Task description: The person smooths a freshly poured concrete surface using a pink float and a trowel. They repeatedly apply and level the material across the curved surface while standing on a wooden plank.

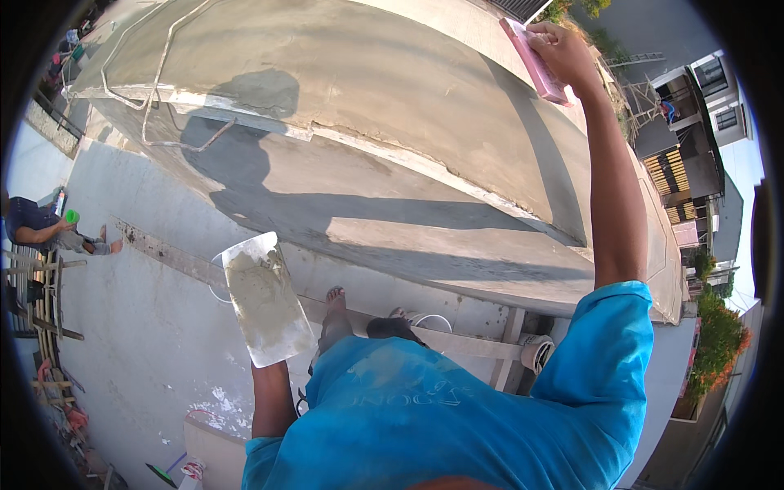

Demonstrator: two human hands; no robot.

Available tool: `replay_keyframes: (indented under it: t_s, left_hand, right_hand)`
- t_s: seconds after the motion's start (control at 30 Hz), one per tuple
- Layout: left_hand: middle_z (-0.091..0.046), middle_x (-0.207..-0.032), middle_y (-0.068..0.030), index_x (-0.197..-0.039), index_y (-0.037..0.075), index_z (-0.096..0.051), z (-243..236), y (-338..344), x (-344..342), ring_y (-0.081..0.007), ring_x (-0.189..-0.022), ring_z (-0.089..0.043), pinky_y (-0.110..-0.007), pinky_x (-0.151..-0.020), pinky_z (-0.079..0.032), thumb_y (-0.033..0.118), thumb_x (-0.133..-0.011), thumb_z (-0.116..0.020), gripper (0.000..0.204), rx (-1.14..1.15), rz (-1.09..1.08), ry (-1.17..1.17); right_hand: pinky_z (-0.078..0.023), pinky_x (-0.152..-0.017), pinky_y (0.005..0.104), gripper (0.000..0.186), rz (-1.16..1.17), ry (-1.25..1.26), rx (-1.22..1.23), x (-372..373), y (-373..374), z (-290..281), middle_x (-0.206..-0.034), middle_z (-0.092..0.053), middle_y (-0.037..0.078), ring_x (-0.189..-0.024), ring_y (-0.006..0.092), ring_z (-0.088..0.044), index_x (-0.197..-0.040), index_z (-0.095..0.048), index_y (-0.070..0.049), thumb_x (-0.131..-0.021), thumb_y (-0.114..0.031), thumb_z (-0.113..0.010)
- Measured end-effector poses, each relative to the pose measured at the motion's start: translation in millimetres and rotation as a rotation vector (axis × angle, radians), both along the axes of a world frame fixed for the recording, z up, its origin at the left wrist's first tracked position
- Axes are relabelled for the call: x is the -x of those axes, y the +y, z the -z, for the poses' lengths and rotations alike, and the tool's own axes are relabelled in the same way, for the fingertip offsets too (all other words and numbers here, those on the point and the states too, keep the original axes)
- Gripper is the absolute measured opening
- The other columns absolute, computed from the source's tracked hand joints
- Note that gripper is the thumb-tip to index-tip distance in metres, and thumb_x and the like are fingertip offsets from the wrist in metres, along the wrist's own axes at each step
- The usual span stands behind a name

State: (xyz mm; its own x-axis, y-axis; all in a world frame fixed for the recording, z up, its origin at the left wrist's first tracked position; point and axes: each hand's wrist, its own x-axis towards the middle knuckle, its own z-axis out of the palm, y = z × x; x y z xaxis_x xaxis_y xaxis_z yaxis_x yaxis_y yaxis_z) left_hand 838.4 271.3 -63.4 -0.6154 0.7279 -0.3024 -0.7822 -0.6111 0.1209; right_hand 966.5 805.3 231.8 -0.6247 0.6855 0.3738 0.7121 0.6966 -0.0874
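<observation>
While a pink float (535, 61) is held by the right hand (563, 49) against the wet plaster wall (367, 106), a mortar-loaded hawk (265, 298) is gripped from beneath by the left hand, hidden. Mortar could slide off if the hawk is tilted.

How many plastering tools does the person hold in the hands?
2. The right hand holds a pink float against the plastered wall, upper right. The left hand, hidden beneath, carries a mortar board with grey plaster, lower left.

Sunlit plastered wall (392, 106), concrete ground (139, 327), houses (694, 122)
</observation>
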Motion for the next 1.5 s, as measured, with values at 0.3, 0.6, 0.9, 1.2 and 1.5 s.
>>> replay_keyframes:
  t_s: [0.3,0.6,0.9,1.2,1.5]
  left_hand:
    - [-0.067,-0.121,-0.0116,-0.135,0.004,-0.059,-13,-12,-2,-0.0223,-0.1,-0.073,-0.037,-0.083,-0.063,0.021,-0.105,-0.055,0.035,0.443,0.092,0.146]
    - [-0.07,-0.112,-0.0132,-0.132,0.0,-0.059,-23,-13,2,-0.0241,-0.094,-0.074,-0.037,-0.079,-0.064,0.022,-0.105,-0.054,0.035,0.5,0.095,0.096]
    - [-0.069,-0.117,-0.0149,-0.133,-0.001,-0.058,5,-47,6,-0.0245,-0.098,-0.074,-0.037,-0.082,-0.064,0.019,-0.105,-0.053,0.034,0.222,-0.03,-0.012]
    - [-0.069,-0.118,-0.0121,-0.131,0.001,-0.061,-25,-34,0,-0.0221,-0.101,-0.073,-0.037,-0.083,-0.063,0.022,-0.107,-0.052,0.033,0.698,0.052,0.181]
    - [-0.066,-0.125,-0.013,-0.138,0.004,-0.056,42,-49,2,-0.0253,-0.105,-0.071,-0.041,-0.086,-0.063,0.025,-0.107,-0.052,0.038,0.095,-0.101,0.062]
  right_hand:
    - [-0.045,-0.062,0.0311,0.026,-0.493,-0.04,0.141,25,-137,38,-0.1,-0.07,0.005,-0.069,0.013,-0.053,-0.122,-0.074,-0.01,-0.1,-0.019,-0.063]
    - [-0.05,-0.071,0.0324,0.036,-0.409,0.037,0.278,111,-95,44,-0.101,-0.072,0.011,-0.078,0.0152,-0.061,-0.126,-0.07,-0.005,-0.099,-0.027,-0.062]
    - [-0.05,-0.067,0.0311,0.035,-0.322,-0.045,0.031,29,-58,48,-0.105,-0.074,0.007,-0.077,0.0112,-0.064,-0.127,-0.072,-0.011,-0.102,-0.031,-0.059]
    - [-0.041,-0.061,0.0241,0.026,-0.789,-0.01,0.293,54,-192,37,-0.115,-0.067,0.004,-0.079,0.0094,-0.054,-0.121,-0.072,-0.009,-0.097,-0.014,-0.065]
    - [-0.048,-0.057,0.0269,0.022,-0.598,0.041,0.175,28,-108,46,-0.107,-0.071,0.008,-0.081,0.0129,-0.063,-0.117,-0.074,-0.005,-0.101,-0.012,-0.061]
